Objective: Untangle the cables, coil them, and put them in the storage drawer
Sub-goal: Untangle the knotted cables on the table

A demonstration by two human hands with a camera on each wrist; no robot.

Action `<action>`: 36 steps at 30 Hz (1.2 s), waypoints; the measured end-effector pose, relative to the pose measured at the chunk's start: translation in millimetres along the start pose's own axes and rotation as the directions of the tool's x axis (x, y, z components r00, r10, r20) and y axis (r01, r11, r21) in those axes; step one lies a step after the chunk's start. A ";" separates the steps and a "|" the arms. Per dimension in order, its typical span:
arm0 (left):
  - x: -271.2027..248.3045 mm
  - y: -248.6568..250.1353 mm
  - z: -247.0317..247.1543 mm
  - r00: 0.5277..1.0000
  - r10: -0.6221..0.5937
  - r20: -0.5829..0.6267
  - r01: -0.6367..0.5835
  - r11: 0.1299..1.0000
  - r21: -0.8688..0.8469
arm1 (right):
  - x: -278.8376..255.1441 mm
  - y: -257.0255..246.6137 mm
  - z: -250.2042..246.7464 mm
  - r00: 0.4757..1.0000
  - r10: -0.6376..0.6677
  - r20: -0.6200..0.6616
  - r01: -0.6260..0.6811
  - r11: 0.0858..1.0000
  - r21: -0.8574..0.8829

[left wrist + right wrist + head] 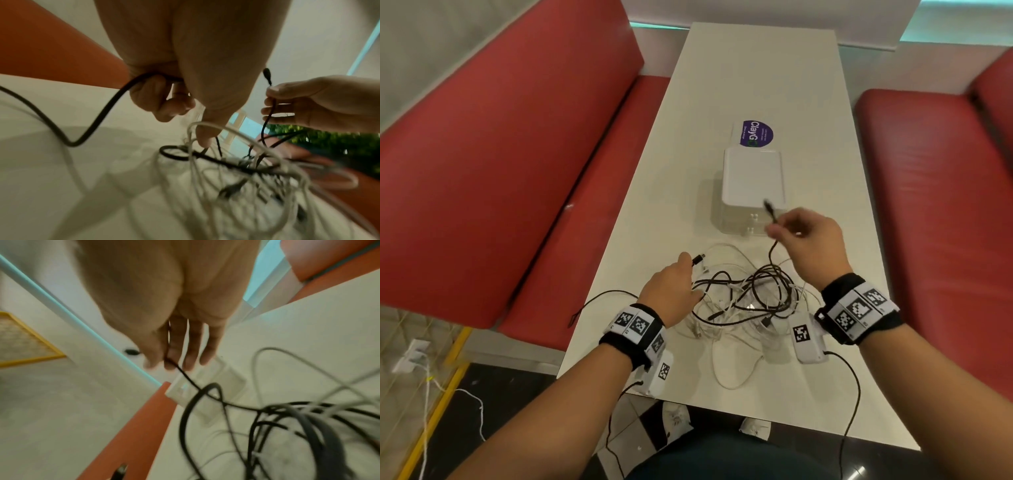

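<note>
A tangle of black and white cables (746, 301) lies on the white table (753, 68) between my hands. My left hand (681, 270) is at the tangle's left side. Its fingers (156, 97) are curled round a thick black cable (107, 110), and a USB plug (698, 259) sticks out past them. My right hand (784, 228) is raised above the pile and pinches a thin black cable (185, 374) just below its small plug (768, 207). The storage drawer (753, 185), a white-topped clear box, stands right behind the tangle, closed.
A purple round sticker (756, 134) is on the table behind the drawer. Red padded benches (534, 164) flank the table on both sides. One black cable end (572, 320) hangs over the table's left edge. Loose white cable loops (732, 370) reach toward the near edge.
</note>
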State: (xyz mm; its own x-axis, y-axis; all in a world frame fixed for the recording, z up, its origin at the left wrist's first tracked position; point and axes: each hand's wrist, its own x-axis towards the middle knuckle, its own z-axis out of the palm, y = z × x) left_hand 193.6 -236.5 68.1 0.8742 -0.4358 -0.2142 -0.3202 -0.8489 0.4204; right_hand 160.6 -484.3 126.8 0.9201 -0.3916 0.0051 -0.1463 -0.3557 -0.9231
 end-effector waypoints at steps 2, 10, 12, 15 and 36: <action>1.1 7.7 -12.1 0.999 -0.018 -0.048 0.008 0.981 -0.194 | -9.0 -18.6 6.8 0.994 -0.049 -0.096 0.068 0.976 0.205; 4.6 40.5 -32.4 0.990 -0.119 0.077 0.110 0.295 -0.949 | -49.0 -24.1 59.8 0.918 0.110 0.381 -0.227 0.933 0.278; -0.4 45.5 -29.3 0.989 -0.122 0.079 0.103 0.207 -0.973 | -52.2 -27.3 64.5 0.922 0.139 0.361 -0.263 0.909 0.324; -5.4 41.9 -19.5 0.991 -0.108 0.083 0.099 0.159 -0.982 | -53.1 -29.9 69.0 0.919 0.197 0.341 -0.330 0.856 0.397; -15.3 38.3 -37.6 0.982 0.052 0.179 0.184 -0.122 -0.975 | -53.3 -16.3 76.6 0.886 0.218 0.408 -0.357 0.884 0.302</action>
State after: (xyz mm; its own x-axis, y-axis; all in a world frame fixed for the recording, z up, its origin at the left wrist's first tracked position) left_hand 181.7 -251.2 120.6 0.7769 -0.5258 -0.3463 0.5562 0.3152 0.7690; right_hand 141.8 -392.7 112.2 0.9319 -0.0783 -0.3541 -0.3481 0.0812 -0.9339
